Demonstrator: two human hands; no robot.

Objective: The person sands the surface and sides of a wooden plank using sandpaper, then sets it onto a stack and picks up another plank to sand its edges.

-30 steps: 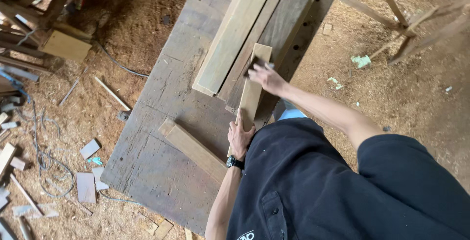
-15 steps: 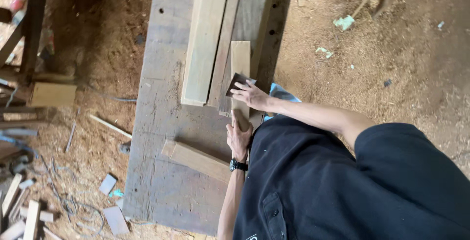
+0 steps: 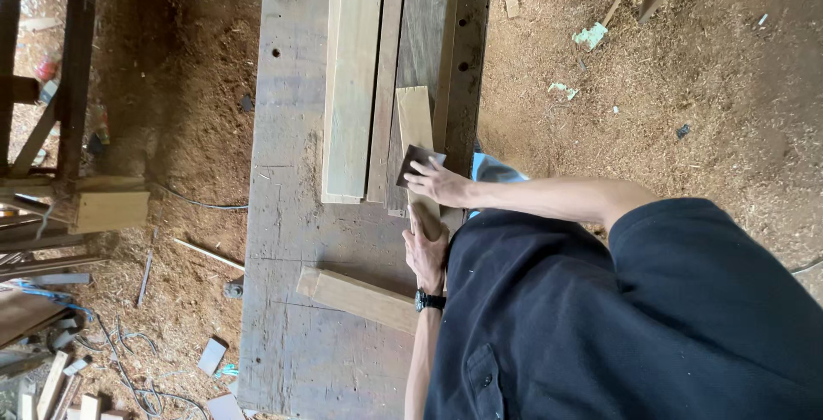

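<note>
While the left hand clamps the near end of a narrow wood strip against the table, its grip pressed around the strip to steady it, the right hand presses a dark sanding sheet flat on the strip's face, fingers spread. Long planks lie at the strip's 9 o'clock; a short block sits at 7 o'clock of the left hand.
</note>
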